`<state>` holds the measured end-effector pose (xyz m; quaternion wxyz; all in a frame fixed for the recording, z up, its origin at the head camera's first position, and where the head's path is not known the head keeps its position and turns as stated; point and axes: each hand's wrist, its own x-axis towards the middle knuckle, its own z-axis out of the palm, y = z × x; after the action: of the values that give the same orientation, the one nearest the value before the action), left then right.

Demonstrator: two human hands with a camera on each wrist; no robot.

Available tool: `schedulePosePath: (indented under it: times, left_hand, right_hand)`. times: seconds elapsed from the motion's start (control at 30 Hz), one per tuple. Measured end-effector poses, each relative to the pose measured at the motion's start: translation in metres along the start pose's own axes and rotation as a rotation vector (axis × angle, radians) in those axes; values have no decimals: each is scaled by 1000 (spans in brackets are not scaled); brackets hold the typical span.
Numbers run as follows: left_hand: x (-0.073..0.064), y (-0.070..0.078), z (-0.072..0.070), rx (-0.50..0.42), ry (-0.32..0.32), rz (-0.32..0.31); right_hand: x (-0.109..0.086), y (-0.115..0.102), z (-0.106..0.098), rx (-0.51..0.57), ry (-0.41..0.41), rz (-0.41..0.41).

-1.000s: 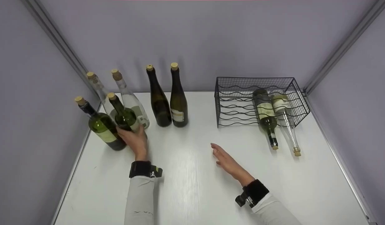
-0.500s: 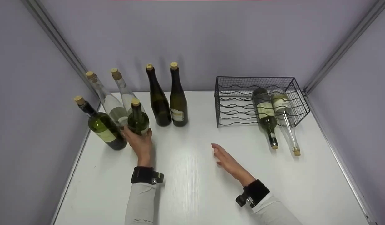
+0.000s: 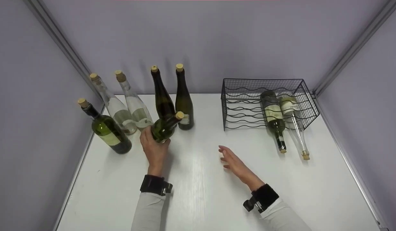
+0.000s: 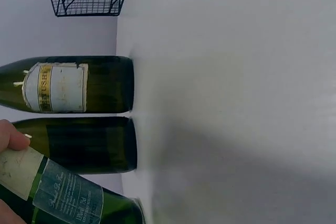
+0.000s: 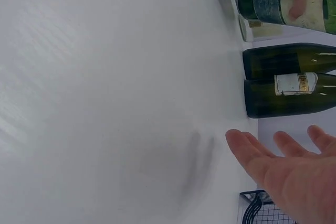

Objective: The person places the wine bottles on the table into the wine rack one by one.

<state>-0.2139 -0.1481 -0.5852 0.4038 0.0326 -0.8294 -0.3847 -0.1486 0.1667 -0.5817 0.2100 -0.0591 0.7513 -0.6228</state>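
Note:
My left hand [image 3: 155, 149] grips a green wine bottle [image 3: 162, 130] around its body, the corked neck leaning to the right. In the left wrist view this wine bottle [image 4: 68, 192] shows a cream label and a dark one, its base raised off the table. Right behind it stand two dark brown-green bottles [image 3: 184, 99] with corks. My right hand [image 3: 238, 165] is held over the table with straight, spread fingers and nothing in it; the right wrist view shows its fingers [image 5: 247, 150] in front of the wire rack [image 5: 268, 211].
A black wire rack [image 3: 244, 126] at the back right holds a green bottle [image 3: 275, 122] and a clear bottle [image 3: 295, 128], lying with necks forward. Two clear bottles [image 3: 133, 106] and another green bottle [image 3: 109, 134] stand at the left. Walls enclose the white table [image 3: 191, 192].
My left hand has lifted the green wine bottle away from the left group, carried it right, and tilted its neck rightward. My right hand has barely moved, its fingers slightly more spread.

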Motion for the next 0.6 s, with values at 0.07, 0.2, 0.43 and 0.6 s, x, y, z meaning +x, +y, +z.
schedulePosePath:
  times: [0.07, 0.2, 0.43, 0.6]
  left_hand:
    - [-3, 2, 1, 24, -7, 42]
    - [-8, 4, 4, 46, -22, 111]
    - [-19, 9, 10, 26, -48, 234]
    - [-27, 11, 13, 56, -99, 316]
  right_hand:
    - [-1, -2, -2, 29, -6, -9]
    - [-2, -5, -6, 101, -23, -19]
    - [-2, -10, -10, 332, -85, 19]
    - [-4, -12, -11, 449, -163, 26]
